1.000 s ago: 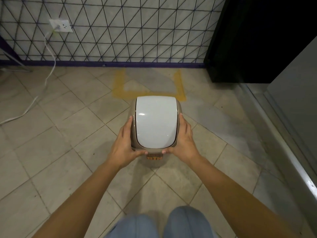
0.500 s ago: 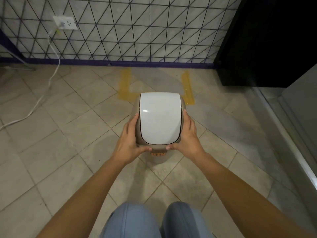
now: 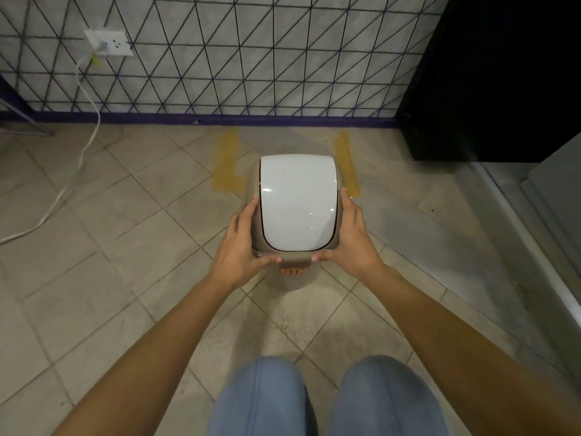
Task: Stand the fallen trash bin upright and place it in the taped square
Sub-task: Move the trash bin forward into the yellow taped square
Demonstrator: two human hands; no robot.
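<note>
Tiled floor (image 3: 132,234), yellow taped square (image 3: 226,158), patterned wall (image 3: 251,58).

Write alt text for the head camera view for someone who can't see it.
Two bare hands, left hand and right hand, grip the sides of an upright beige trash bin with a white lid, at the near edge of a yellow taped square on a tiled floor by a patterned wall.

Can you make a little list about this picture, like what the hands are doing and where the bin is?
bin: trash bin, upright, white lid on top
left hand: left hand grips the bin's left side
right hand: right hand grips the bin's right side
target: yellow taped square by the wall, partly hidden behind the bin
extra: white cable plugged into the wall socket
</note>
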